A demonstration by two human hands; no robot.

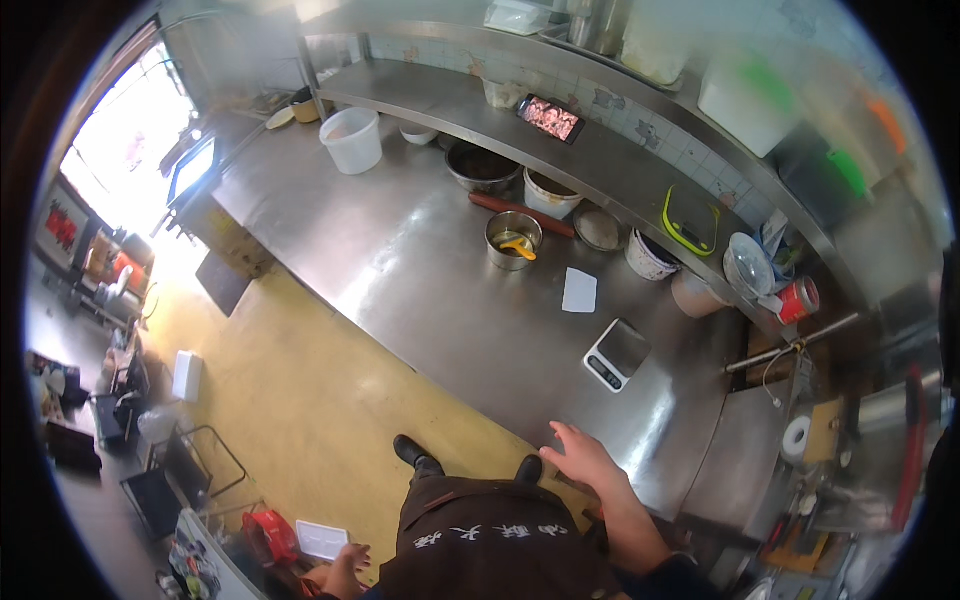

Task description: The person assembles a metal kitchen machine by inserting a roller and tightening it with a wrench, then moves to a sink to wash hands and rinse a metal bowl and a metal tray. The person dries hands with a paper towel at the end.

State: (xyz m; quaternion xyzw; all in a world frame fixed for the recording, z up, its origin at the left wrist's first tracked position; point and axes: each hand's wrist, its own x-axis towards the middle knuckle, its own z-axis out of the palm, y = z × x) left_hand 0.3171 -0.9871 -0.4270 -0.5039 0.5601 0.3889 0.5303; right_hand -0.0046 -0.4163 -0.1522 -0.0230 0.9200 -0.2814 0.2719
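My right hand (583, 458) reaches over the near edge of the steel worktable (440, 330), fingers stretched out and holding nothing. Nearest to it on the tabletop is a white kitchen scale (617, 355) with a dark weighing plate. A white sheet of paper (580, 290) lies behind the scale. Farther left stands a round metal pot (493, 256) with a yellow-handled utensil (518, 247) in it. Low at my left side, away from the table, is my left hand (347, 572), partly in view, its fingers loosely apart with nothing seen in them.
A reddish-brown rolling pin (495, 204) lies behind the pot, near several bowls and tubs under the shelf (430, 90). On that shelf are a phone (551, 118) and a green-rimmed scale (690, 222). A white bucket (352, 142) stands far left. Chairs (165, 490) sit across the yellow floor.
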